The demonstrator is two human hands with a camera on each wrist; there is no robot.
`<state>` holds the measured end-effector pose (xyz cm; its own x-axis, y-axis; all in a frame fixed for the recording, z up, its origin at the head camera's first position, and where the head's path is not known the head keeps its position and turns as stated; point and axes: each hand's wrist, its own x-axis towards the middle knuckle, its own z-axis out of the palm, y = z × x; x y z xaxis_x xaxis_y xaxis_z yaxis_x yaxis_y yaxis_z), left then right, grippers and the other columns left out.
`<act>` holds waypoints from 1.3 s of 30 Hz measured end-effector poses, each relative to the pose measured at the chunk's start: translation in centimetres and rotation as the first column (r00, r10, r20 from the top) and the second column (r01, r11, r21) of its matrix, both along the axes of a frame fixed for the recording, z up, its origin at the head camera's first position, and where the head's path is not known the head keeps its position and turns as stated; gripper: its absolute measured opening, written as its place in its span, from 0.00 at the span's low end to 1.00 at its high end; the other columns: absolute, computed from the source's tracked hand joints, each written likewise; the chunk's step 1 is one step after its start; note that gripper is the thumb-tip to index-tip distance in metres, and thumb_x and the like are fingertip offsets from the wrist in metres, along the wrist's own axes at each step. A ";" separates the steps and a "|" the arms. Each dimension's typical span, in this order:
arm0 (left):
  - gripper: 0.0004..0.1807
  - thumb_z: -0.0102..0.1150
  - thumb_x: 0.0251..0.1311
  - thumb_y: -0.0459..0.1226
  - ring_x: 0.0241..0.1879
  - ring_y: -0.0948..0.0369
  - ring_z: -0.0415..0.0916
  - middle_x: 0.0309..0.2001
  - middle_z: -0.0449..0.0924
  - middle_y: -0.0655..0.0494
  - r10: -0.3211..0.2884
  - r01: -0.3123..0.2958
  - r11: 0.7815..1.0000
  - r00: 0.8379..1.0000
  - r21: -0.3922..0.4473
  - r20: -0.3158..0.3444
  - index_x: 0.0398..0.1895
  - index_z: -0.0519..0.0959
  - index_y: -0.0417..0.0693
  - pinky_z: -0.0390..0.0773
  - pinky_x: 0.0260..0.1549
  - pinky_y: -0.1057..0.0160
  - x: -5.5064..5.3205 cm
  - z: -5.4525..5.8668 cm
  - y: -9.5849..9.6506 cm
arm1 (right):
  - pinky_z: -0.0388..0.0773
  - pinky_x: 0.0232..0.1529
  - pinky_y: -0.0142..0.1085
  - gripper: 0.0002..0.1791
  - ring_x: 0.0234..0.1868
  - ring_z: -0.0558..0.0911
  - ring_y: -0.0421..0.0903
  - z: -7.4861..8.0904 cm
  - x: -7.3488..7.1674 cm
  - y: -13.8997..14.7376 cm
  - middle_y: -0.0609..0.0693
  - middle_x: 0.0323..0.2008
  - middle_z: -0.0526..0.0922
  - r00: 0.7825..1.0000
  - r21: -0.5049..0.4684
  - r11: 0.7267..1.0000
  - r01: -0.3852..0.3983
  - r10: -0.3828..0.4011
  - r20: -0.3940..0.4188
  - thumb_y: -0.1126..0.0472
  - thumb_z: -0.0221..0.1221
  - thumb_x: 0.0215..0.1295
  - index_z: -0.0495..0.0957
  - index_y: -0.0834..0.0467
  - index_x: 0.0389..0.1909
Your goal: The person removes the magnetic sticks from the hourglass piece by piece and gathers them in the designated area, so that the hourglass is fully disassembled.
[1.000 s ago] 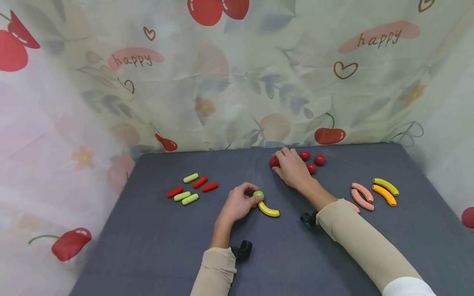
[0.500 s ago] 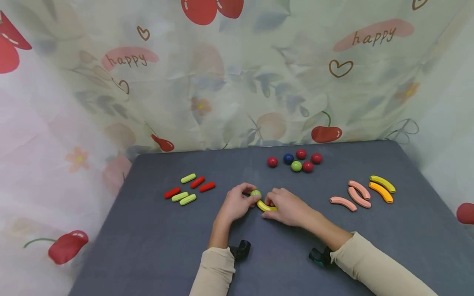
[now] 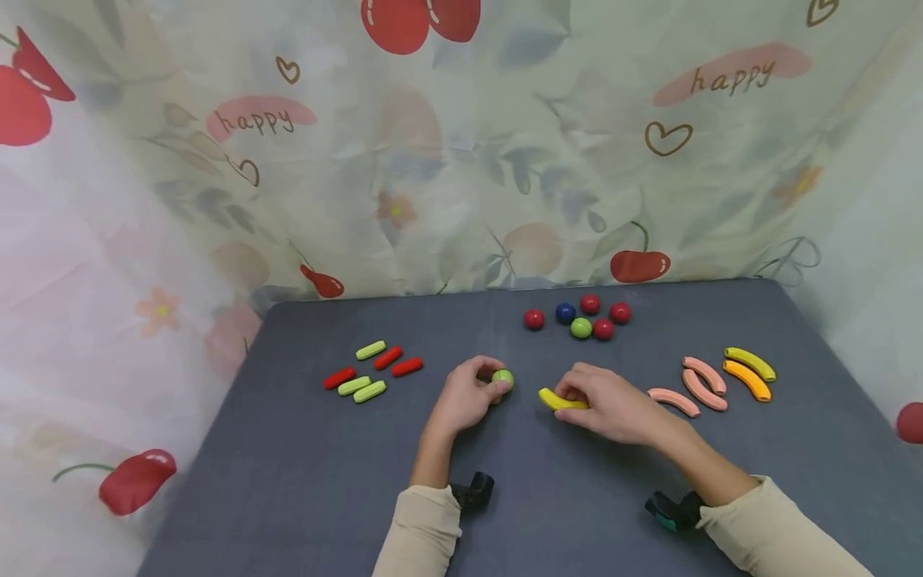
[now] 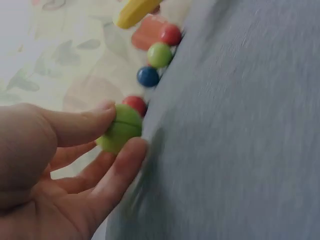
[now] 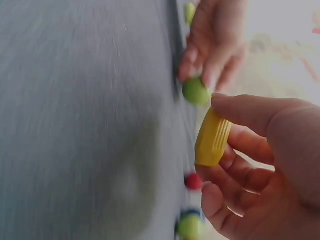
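Note:
Near the middle of the table my left hand pinches a green ball between thumb and fingers. A thin dark groove runs across this ball in the left wrist view. To its right, my right hand holds a curved yellow piece by one end, its other end pointing left toward the ball. The right wrist view shows ridges along the side of the yellow piece, with the thumb on its top. A gap separates the ball from the yellow piece in the head view.
Red balls, a blue ball and another green ball lie at the back. Short red sticks and pale green sticks lie left. Right are curved pink pieces, an orange one and a yellow one.
My right hand has come from the red balls at the back to the curved yellow piece, gripped it and drawn it right, away from the green ball. The left hand has stayed in place.

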<state>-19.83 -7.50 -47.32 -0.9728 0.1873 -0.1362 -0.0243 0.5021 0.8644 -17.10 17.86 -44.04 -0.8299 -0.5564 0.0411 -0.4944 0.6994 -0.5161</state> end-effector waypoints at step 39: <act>0.21 0.69 0.64 0.46 0.53 0.56 0.75 0.58 0.77 0.58 0.061 -0.223 0.930 0.879 -0.294 -0.474 0.60 0.81 0.61 0.80 0.49 0.53 -5.7 2.6 7.7 | 0.72 0.48 0.50 0.11 0.40 0.75 0.50 0.8 3.5 8.1 0.50 0.36 0.81 0.931 0.154 0.952 0.265 -0.211 -0.298 0.56 0.73 0.59 0.85 0.56 0.39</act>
<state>-25.53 0.20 -44.70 -0.9540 0.0652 0.2926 0.2318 0.7796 0.5819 -13.62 26.00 -43.27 -0.9096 -0.3640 0.2005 -0.4050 0.8846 -0.2313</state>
